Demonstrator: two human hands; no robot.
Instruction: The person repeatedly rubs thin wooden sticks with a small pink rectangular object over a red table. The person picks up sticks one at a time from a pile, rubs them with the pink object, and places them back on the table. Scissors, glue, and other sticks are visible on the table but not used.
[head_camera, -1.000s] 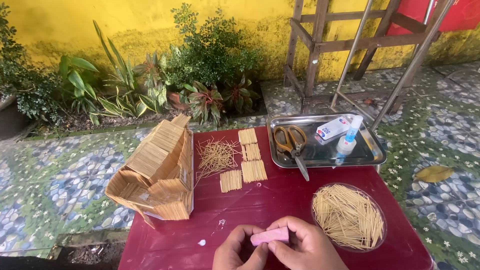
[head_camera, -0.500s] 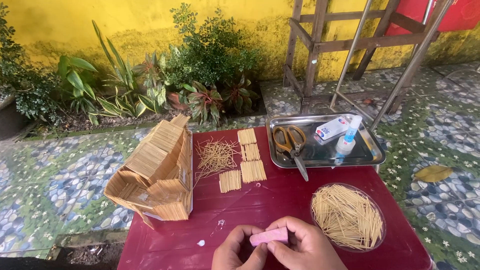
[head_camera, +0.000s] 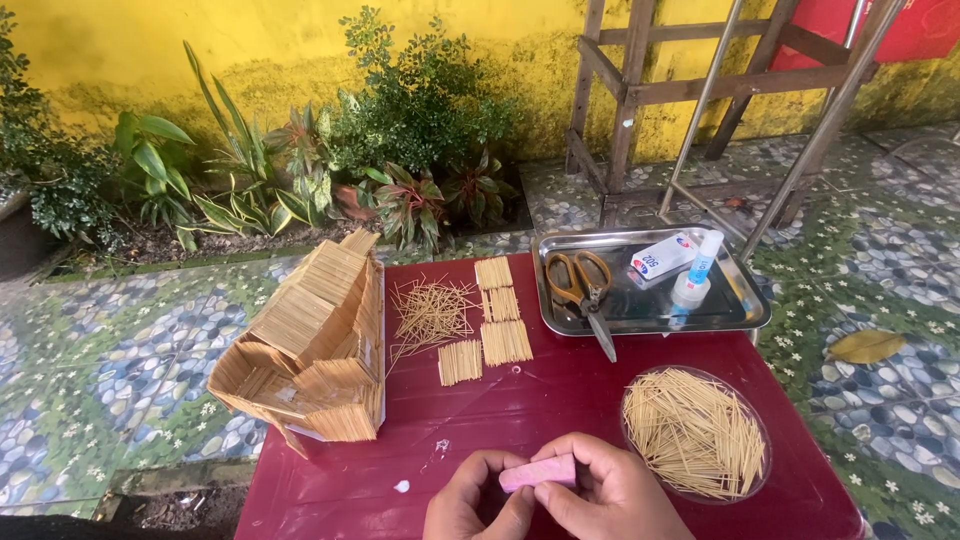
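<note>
We see a glossy steel tray (head_camera: 745, 305), a matt pink block (head_camera: 538, 472), a smooth maroon table (head_camera: 560, 395), and a rough wooden stick house (head_camera: 315, 345).

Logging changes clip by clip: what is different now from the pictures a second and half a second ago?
Nothing visibly changed. Both hands, left hand and right hand, keep their grip on the pink block at the near edge of the red table. The toothpick house, the bowl of toothpicks and the tray with scissors lie as before.
</note>
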